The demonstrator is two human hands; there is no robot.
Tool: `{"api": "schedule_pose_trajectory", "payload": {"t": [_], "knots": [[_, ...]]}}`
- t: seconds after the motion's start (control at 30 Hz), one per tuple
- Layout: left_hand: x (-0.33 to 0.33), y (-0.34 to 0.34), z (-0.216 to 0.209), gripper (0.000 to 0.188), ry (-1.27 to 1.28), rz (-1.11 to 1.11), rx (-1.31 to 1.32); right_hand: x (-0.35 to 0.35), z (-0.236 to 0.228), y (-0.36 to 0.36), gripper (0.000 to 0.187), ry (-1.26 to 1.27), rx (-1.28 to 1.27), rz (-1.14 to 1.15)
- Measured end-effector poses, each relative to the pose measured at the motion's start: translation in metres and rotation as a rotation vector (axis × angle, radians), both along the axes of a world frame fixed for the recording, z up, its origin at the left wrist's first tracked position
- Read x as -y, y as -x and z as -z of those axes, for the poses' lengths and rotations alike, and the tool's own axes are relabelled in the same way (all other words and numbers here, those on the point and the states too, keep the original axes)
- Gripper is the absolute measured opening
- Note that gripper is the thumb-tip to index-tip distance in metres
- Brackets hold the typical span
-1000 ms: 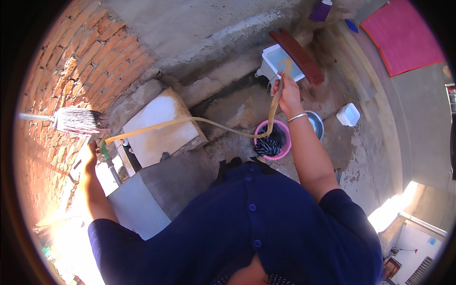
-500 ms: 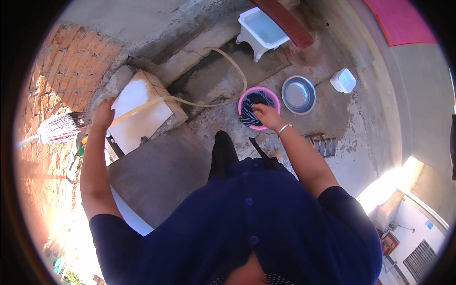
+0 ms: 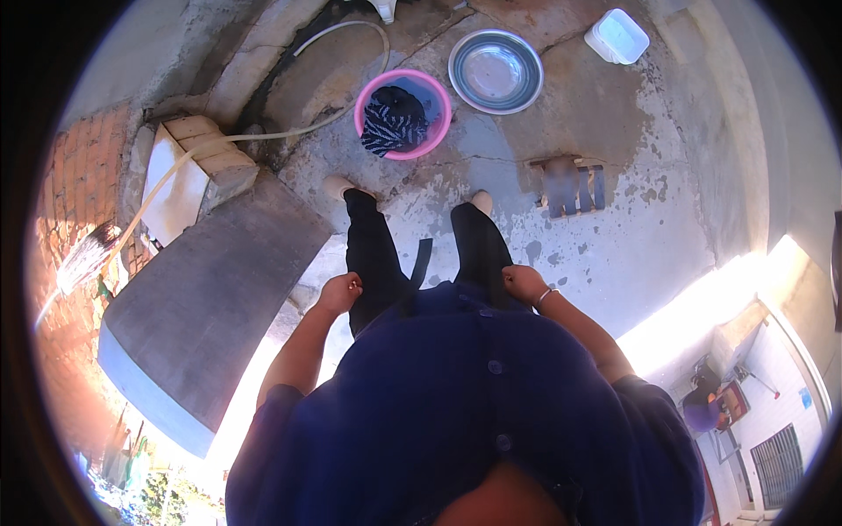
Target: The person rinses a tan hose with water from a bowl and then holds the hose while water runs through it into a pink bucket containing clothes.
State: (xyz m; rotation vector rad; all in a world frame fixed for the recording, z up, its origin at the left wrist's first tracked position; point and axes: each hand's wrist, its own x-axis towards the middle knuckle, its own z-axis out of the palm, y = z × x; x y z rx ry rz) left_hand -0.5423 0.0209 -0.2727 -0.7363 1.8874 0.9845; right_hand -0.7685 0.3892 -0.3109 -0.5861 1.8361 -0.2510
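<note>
My left hand (image 3: pixel 340 292) is closed at the side of my left thigh, its fingertips at the cloth of my black trousers (image 3: pixel 373 254). On the other thigh my right hand (image 3: pixel 524 283), with a bracelet at the wrist, pinches the trouser cloth too. Beyond my feet stands a pink basin (image 3: pixel 445 131) with water and a dark cloth with pale stripes (image 3: pixel 390 125) in it. Right of it is a metal basin (image 3: pixel 496 72), shiny inside.
A yellowish hose (image 3: pixel 289 133) runs over a pale block (image 3: pixel 180 188) at the left. Nearer lies a grey slab (image 3: pixel 210 289). A mop (image 3: pixel 86 259) leans by the brick wall (image 3: pixel 83 175). A white bucket (image 3: pixel 617 37) stands far right, and a drain grate (image 3: pixel 574 187) lies in the floor.
My right hand has left the cloth in the pink basin and come back to my thigh. My left hand has left the hose and block. The view has shifted, with the basins now higher up.
</note>
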Motion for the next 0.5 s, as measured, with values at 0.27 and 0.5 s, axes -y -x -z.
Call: {"api": "schedule_pose_trajectory", "payload": {"t": [0.27,0.5], "knots": [[-0.028,-0.011,-0.109,0.036,-0.726,-0.155,0.345,-0.05,-0.105,0.059,0.028,-0.161,0.893,0.371],[-0.04,-0.009,0.052,0.041,-1.012,0.418,0.423,-0.018,0.023,0.074,0.029,-0.238,0.888,-0.643]]}}
